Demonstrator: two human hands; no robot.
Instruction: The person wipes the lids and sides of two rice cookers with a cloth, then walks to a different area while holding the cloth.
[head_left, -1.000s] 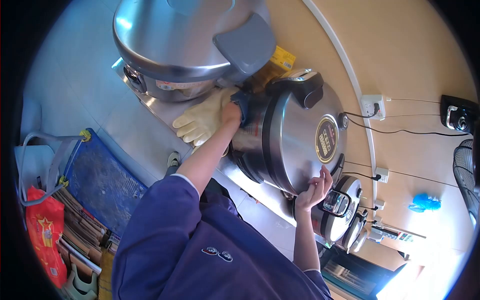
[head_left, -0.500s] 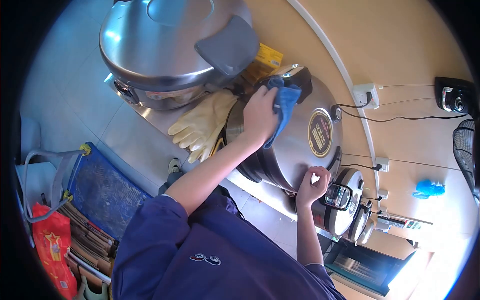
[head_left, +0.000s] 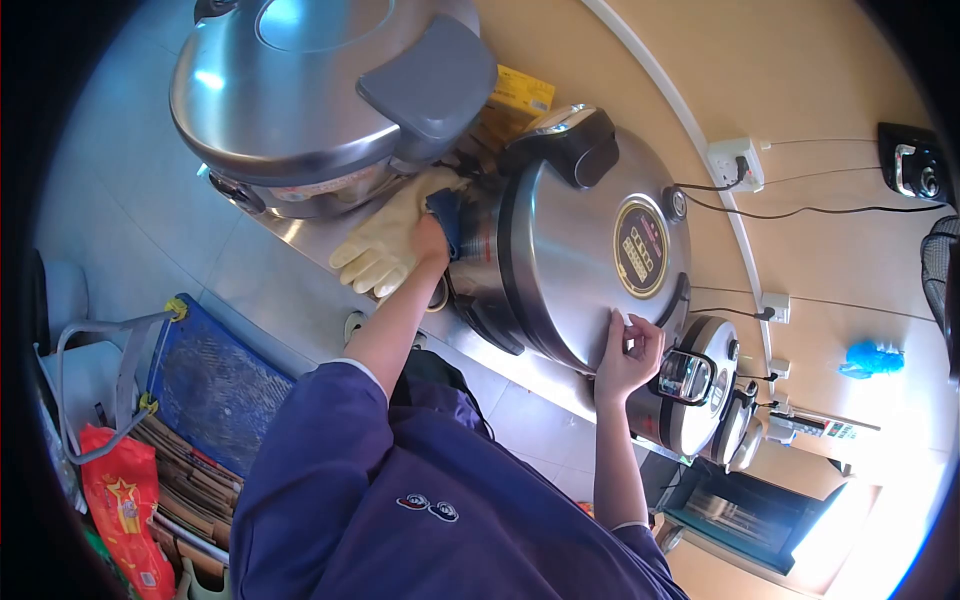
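Note:
My left hand (head_left: pixel 432 240) is closed on a blue cloth (head_left: pixel 444 222), at the side of a large stainless-steel rice cooker (head_left: pixel 575 255). Most of its fingers are hidden. Right beside the hand lie pale rubber gloves (head_left: pixel 375 245). My right hand (head_left: pixel 630 357) is at the near edge of the cooker's lid, fingers curled toward the thumb; whether anything is between them I cannot make out. The lid is down, with a round gold-and-dark label (head_left: pixel 640 250) and a black handle piece (head_left: pixel 585 155).
A bigger steel cooker (head_left: pixel 300 110) with a grey handle stands to the left. Smaller cookers (head_left: pixel 700 390) line up to the right along the wall. Cords run to wall sockets (head_left: pixel 735 165). A blue folding cart (head_left: pixel 215 375), flattened cardboard (head_left: pixel 185 470) and a red bag (head_left: pixel 120 505) stand at lower left.
My left hand has moved with the cloth from the top of the lid down to the cooker's side, near the gloves. My right hand stays by the lid's edge, its fingers slightly shifted.

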